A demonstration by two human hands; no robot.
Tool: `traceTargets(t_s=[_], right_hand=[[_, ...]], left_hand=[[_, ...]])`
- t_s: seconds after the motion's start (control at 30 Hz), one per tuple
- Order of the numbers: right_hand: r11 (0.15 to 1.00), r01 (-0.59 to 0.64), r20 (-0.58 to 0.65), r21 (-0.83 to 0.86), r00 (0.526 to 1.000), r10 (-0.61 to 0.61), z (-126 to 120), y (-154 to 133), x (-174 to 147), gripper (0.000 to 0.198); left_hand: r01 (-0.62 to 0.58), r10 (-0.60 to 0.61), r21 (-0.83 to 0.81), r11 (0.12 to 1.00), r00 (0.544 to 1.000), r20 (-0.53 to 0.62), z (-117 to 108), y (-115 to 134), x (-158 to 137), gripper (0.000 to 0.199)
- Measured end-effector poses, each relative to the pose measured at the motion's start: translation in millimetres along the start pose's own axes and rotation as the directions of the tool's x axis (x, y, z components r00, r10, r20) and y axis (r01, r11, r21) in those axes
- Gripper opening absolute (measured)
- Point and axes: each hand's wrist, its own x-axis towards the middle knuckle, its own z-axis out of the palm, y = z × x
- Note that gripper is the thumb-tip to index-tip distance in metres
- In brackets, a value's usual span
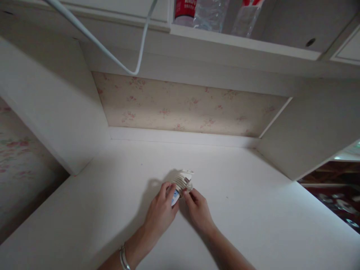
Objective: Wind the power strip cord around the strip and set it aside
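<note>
A wound white cord bundle, with what look like metal plug prongs near its far end, sits just beyond the person's hands, its long axis slanting from near left to far right. The left hand wraps the near-left end, where a blue-marked white piece shows between thumb and fingers; the right hand pinches the near-right edge with its fingertips. Both touch the bundle, the left covering more of it. Beneath, the white desktop spreads broadly to either side and on toward the back ledge, well apart from the bundle. The left side panel and right side panel bound the sides, while the shelf and a bent pale tube hang across the top of the view.
</note>
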Motion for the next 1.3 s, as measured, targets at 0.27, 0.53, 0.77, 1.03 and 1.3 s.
traceTargets(t_s=[0.27,0.53,0.77,1.03,1.3], right_hand=[[0.986,-0.165,-0.217,0.032,0.962,0.168,-2.0,6.1,9.0,0.042],[0.959,-0.205,-0.323,0.193,0.910,0.260,-3.3,12.4,18.5,0.057],[0.968,-0.196,-0.293,-0.155,0.945,0.145,-7.7,8.3,25.1,0.041],[0.905,-0.196,-0.222,-0.378,0.968,0.117,0.3,-12.1,20.8,0.051],[0.810,-0.245,-0.088,-0.533,0.968,0.235,0.0,-26.4,23.9,0.073]], left_hand=[[-0.041,0.043,-0.020,0.999,0.993,0.106,3.5,12.3,-11.3,0.049],[-0.085,0.071,0.102,0.991,0.989,0.131,14.4,18.0,-18.2,0.052],[-0.123,0.105,0.204,0.971,0.990,0.095,24.5,22.2,-23.2,0.048],[-0.162,0.142,0.216,0.963,0.984,0.107,23.8,27.2,-24.1,0.043],[-0.219,0.202,0.151,0.964,0.972,0.122,21.4,32.0,-24.1,0.033]])
